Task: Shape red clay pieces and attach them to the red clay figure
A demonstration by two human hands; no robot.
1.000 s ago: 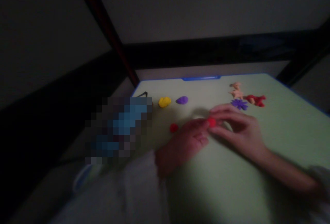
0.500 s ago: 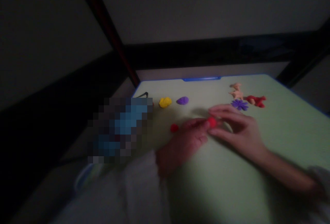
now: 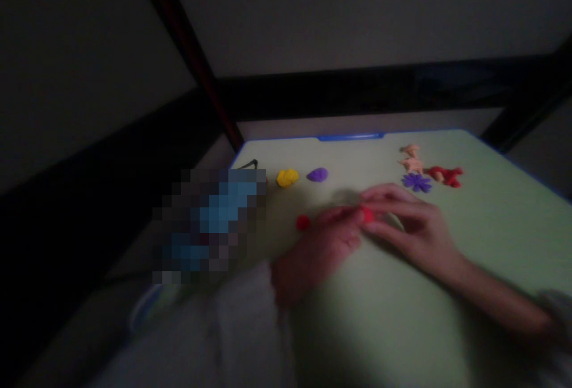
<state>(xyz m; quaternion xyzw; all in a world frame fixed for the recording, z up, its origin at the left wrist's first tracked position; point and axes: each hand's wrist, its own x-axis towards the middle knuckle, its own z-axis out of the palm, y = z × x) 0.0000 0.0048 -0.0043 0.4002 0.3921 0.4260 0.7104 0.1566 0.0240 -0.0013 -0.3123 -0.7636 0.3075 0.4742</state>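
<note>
A small red lump of modelling clay (image 3: 367, 215) is pinched between the thumb and fingers of my left hand (image 3: 328, 248). From the other side, the thumb and forefinger of my right hand (image 3: 413, 224) press on the same lump, which they partly cover. Another red clay piece (image 3: 303, 223), roundish, lies on the table just left of my left fingers. Beyond my hands sit a yellow clay lump (image 3: 287, 177) and a purple clay lump (image 3: 317, 174). The picture is dim and blurred, so fine detail is lost.
Past my right hand, on the pale green table (image 3: 500, 227), are a purple flower shape (image 3: 417, 183), peach-coloured figures (image 3: 413, 165) and a red figure (image 3: 447, 176). A pixelated bluish area (image 3: 227, 203) covers the left side. A blue strip (image 3: 351, 137) marks the far edge.
My right thumb and forefinger have closed in on the red clay, which is now more covered. My left hand keeps its pinch, and the pieces on the table stay put.
</note>
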